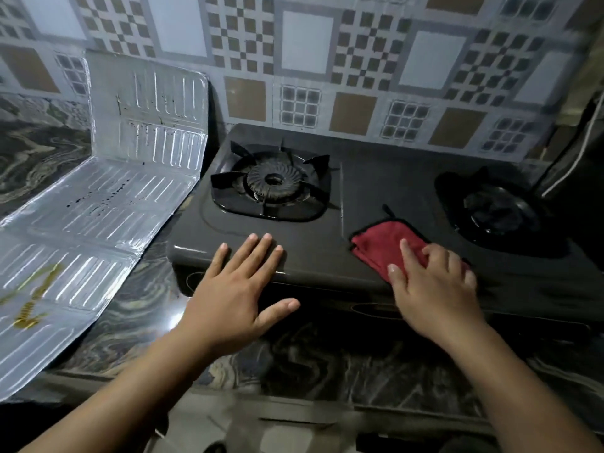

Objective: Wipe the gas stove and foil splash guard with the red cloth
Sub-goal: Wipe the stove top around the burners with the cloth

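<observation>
A dark two-burner gas stove (359,197) stands on the marbled counter against the tiled wall. The folded red cloth (380,245) lies on the stove top between the two burners. My right hand (434,289) presses down on the cloth's near right part, fingers curled over it. My left hand (238,292) rests flat on the stove's front left edge, fingers spread, holding nothing. The silver foil splash guard (108,204) lies unfolded to the left of the stove, with one panel leaning up against the wall.
The left burner (271,181) has its black pan support on; the right burner (496,210) is darker and partly in shadow. A white cable (568,168) runs along a dark object at the far right. The marbled counter (137,315) extends toward me.
</observation>
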